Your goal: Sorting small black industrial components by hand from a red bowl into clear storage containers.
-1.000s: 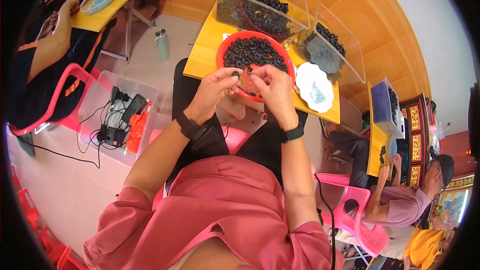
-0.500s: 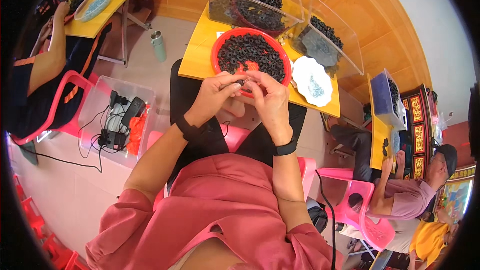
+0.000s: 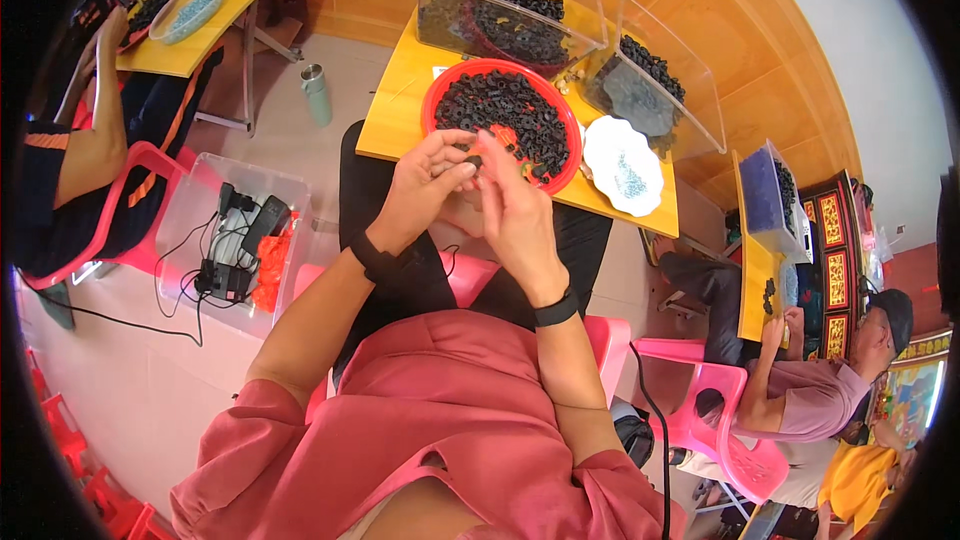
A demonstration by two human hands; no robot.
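Note:
My left hand (image 3: 428, 192) is closed in a pinch on a small black part (image 3: 473, 161). Close beside it, my right hand (image 3: 522, 232) is raised with its fingers near the part; motion smears them, so I cannot make out what they hold, if anything. Just beyond both hands is a red basin (image 3: 428, 108) heaped with small black ring-like parts (image 3: 500, 105), its red bottom showing at the near side. To its right lies a white scalloped plate (image 3: 603, 162) bearing tiny pale bluish pieces (image 3: 631, 178).
Two clear bins, one behind the basin (image 3: 430, 0) and another to its right (image 3: 700, 105), contain more black parts. The yellow table (image 3: 385, 125) carries everything. A clear tub (image 3: 180, 240) with cables and adapters stands left. A green bottle (image 3: 317, 98) is on the floor. Co-workers sit at both sides.
My right hand has drawn slightly toward me and turned, its fingers moving off the pinch point. My left hand still holds the black part, shifted slightly left.

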